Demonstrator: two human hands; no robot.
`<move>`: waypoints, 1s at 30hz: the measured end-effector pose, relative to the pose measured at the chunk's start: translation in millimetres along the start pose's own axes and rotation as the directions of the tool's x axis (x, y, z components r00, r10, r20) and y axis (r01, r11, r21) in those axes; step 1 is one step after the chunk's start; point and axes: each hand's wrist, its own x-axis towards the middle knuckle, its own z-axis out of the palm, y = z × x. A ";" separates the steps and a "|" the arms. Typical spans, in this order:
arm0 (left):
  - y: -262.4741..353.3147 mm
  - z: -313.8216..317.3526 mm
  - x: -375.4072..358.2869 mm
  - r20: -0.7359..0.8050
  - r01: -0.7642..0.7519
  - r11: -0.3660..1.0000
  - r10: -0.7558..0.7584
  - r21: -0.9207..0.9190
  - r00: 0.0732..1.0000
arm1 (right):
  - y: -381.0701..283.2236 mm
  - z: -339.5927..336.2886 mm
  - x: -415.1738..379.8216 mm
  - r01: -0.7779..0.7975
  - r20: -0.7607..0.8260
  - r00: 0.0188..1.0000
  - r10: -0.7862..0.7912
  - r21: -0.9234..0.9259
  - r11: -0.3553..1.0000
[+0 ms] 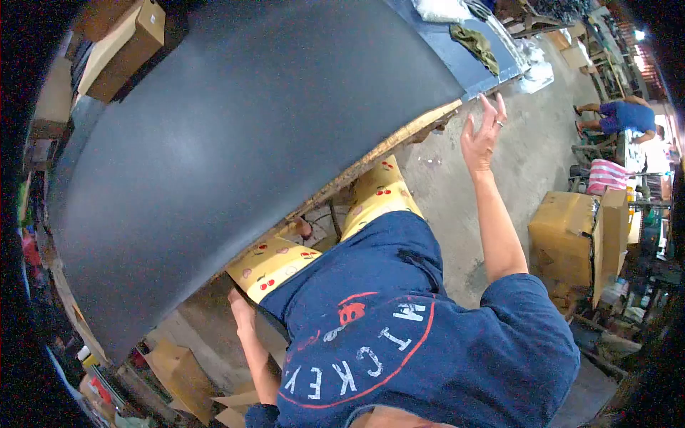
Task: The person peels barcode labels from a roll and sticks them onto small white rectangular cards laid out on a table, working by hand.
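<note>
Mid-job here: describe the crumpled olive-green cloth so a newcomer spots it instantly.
Find the large, smooth, dark-grey tabletop. Past its upper-right end in the picture, on the flat blue surface, lies the crumpled olive-green cloth. Its green colour sets it apart from the whitish plastic bundle nearby.

Right arm: bare below the upper arm, extended forward and out to the side, wrist close to straight. Right hand: raised ahead of the body, bare, fingers apart and loosely curved, grasping nothing visible. Left arm: lowered at the flank, forearm pointing forward. Left hand: low, just outside the left thigh; fingers mostly hidden, grip indeterminable. Thighs: parted.
</note>
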 end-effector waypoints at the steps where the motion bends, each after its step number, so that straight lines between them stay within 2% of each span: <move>1: 3.3 2.4 -4.0 0.033 -0.084 0.996 0.083 0.036 0.996 | -4.7 3.5 3.0 -0.002 0.010 1.000 0.001 0.077 0.997; 2: 3.1 1.1 -4.7 0.066 -0.166 0.984 0.161 0.068 0.985 | -6.6 6.7 4.9 -0.004 0.022 1.000 0.000 0.155 0.988; 3: 4.9 -5.5 -9.8 0.067 -0.171 0.983 0.167 0.070 0.984 | -8.0 4.1 15.4 -0.006 0.018 1.000 0.003 0.157 0.988; 4: -0.3 -12.1 -4.3 0.114 -0.299 0.889 0.276 0.346 0.954 | -8.5 9.8 22.3 0.022 0.014 1.000 -0.024 0.134 0.991; 5: -6.8 -17.5 1.3 0.184 -0.392 0.710 0.355 0.586 0.917 | -8.8 12.3 28.2 0.049 0.021 0.998 -0.052 0.106 0.993; 6: 25.8 0.5 -21.8 0.029 -0.142 0.557 0.207 0.818 0.978 | -14.1 17.6 33.8 0.087 -0.030 0.996 -0.084 0.101 0.991; 7: 31.2 -4.1 -22.0 0.030 -0.149 0.562 0.214 0.814 0.976 | -9.5 17.2 44.4 0.093 -0.038 0.995 -0.090 0.102 0.990; 9: 42.5 -29.0 -27.1 0.298 -0.301 0.113 0.046 0.947 0.953 | 2.0 19.8 63.2 0.075 0.085 0.993 -0.082 0.084 0.994; 10: 61.9 -28.4 -36.5 0.296 -0.301 0.108 0.056 0.947 0.953 | -3.9 21.7 71.9 0.030 0.083 0.996 -0.041 0.135 0.990; 12: 116.7 -23.6 -72.6 0.338 -0.279 0.337 -0.131 0.899 0.932 | -4.9 39.0 84.3 0.033 0.093 0.994 -0.052 0.201 0.979; 13: 138.0 -21.6 -85.8 0.354 -0.256 0.462 -0.136 0.849 0.925 | -5.4 49.6 90.2 0.037 0.112 0.991 -0.068 0.262 0.964; 14: 158.2 -18.2 -97.3 0.368 -0.227 0.579 -0.138 0.783 0.919 | -3.8 59.4 94.5 0.101 0.124 0.984 -0.126 0.194 0.976; 15: 178.4 -10.4 -109.4 0.426 -0.268 0.667 -0.083 0.696 0.901 | -14.1 63.0 94.6 0.097 0.123 0.985 -0.125 0.211 0.973; 16: 197.4 -1.0 -118.4 0.474 -0.306 0.739 -0.020 0.600 0.880 | -26.0 67.4 93.3 0.120 0.107 0.987 -0.122 0.024 0.992; 17: 212.9 6.1 -120.8 0.545 -0.403 0.792 0.108 0.459 0.832 | -37.4 71.7 92.0 0.134 0.086 0.989 -0.121 -0.163 0.977; 19: 243.2 33.3 -113.1 0.545 -0.623 0.648 0.361 0.438 0.757 | -48.5 76.4 86.2 0.191 0.122 0.979 -0.162 -0.281 0.941; 21: 260.8 77.0 -96.0 0.440 -0.694 0.553 0.536 0.461 0.720 | -51.1 72.9 86.7 0.171 0.131 0.981 -0.141 -0.260 0.950; 22: 267.2 95.5 -83.2 0.454 -0.751 0.396 0.615 0.529 0.645 | -49.4 74.0 85.8 0.174 0.134 0.981 -0.142 -0.261 0.950; 24: 280.3 123.7 -43.5 0.567 -0.866 0.120 0.711 0.485 0.416 | -54.8 72.9 85.9 0.154 0.135 0.983 -0.122 -0.260 0.953; 25: 289.6 139.9 -29.7 0.565 -0.863 0.208 0.682 0.460 0.466 | -57.3 71.5 87.3 0.156 0.133 0.983 -0.129 -0.222 0.962; 28: 300.7 188.5 20.8 0.516 -0.886 0.274 0.733 0.373 0.444 | -55.3 66.9 86.0 0.185 0.092 0.981 -0.169 -0.212 0.960; 29: 301.0 204.6 36.7 0.515 -0.889 0.274 0.735 0.367 0.440 | -54.8 66.3 85.7 0.170 0.099 0.983 -0.156 -0.148 0.974; 30: 299.9 218.2 52.4 0.445 -0.906 0.153 0.831 0.395 0.335 | -55.2 66.9 87.3 0.152 0.109 0.984 -0.143 -0.084 0.985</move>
